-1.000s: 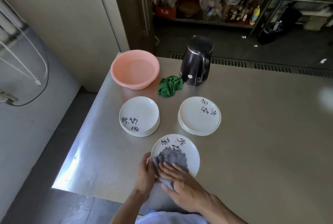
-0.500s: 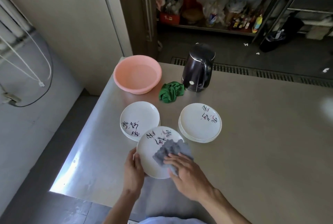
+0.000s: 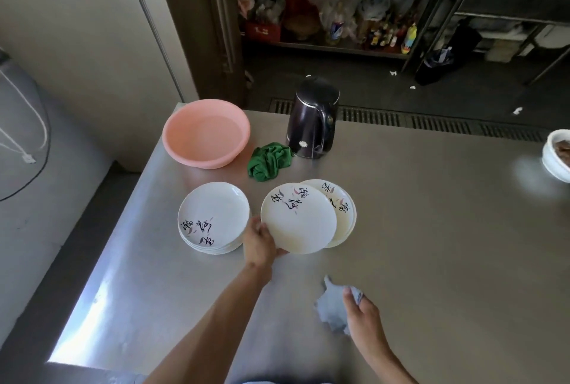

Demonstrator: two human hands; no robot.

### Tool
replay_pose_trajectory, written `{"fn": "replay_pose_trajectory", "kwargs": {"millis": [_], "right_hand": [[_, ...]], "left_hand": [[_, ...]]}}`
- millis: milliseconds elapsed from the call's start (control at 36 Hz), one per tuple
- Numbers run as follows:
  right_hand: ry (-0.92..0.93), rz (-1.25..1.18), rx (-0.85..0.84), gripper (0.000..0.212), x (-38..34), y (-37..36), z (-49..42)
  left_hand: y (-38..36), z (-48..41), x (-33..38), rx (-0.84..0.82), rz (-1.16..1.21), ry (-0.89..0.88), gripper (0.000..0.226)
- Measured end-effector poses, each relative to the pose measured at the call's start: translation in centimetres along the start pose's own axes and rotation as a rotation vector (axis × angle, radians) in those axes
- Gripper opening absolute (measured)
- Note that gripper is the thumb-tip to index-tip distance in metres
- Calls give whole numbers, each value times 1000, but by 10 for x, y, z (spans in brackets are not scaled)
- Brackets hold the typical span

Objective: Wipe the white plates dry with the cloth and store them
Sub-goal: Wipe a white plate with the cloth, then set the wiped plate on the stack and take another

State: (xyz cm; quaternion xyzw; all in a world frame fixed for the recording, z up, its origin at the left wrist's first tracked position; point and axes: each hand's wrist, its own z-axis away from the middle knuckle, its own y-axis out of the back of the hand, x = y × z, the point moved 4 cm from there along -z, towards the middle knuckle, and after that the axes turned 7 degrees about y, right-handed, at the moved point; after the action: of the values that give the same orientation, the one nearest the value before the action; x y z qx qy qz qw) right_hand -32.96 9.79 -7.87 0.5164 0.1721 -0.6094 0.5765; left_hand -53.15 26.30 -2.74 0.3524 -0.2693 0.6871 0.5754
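My left hand grips the near left rim of a white plate with black calligraphy. The plate hangs tilted over the left part of the right stack of plates. A second stack of white plates stands to the left on the steel table. My right hand holds a crumpled grey cloth low over the table, near its front edge and apart from the plates.
A pink basin stands at the table's far left corner. A dark kettle and a bunched green cloth lie behind the plates. A white bowl shows at the right edge. Shelves with bottles stand beyond the table.
The left hand has carried the plate away from me and to the right, over the right stack. The right hand has come off the plate with the grey cloth and drawn back.
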Motion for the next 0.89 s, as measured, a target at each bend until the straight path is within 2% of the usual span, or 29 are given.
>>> {"fn": "replay_pose_trajectory", "kwargs": {"millis": [139, 306, 389, 500, 556, 694, 889], "right_hand": [[-73, -77, 6, 34, 3, 2, 3], [-82, -126, -27, 33, 1, 7, 3], [-92, -163, -38, 32, -3, 5, 1], [-82, -194, -38, 30, -12, -1, -3], [-80, -202, -45, 29, -16, -5, -5], [-76, -181, -104, 30, -25, -17, -7], [-55, -157, -177, 32, -40, -44, -10]], "left_hand": [[-19, -9, -2, 18, -49, 64, 23], [-32, -17, -6, 61, 21, 90, 17], [-40, -17, -11, 55, 20, 78, 29], [-51, -14, -16, -17, -188, 52, 41], [-56, -12, -18, -51, -293, 81, 52], [-68, -10, -21, -99, -376, 179, 67], [-66, -8, -12, -162, -537, 157, 70]]}}
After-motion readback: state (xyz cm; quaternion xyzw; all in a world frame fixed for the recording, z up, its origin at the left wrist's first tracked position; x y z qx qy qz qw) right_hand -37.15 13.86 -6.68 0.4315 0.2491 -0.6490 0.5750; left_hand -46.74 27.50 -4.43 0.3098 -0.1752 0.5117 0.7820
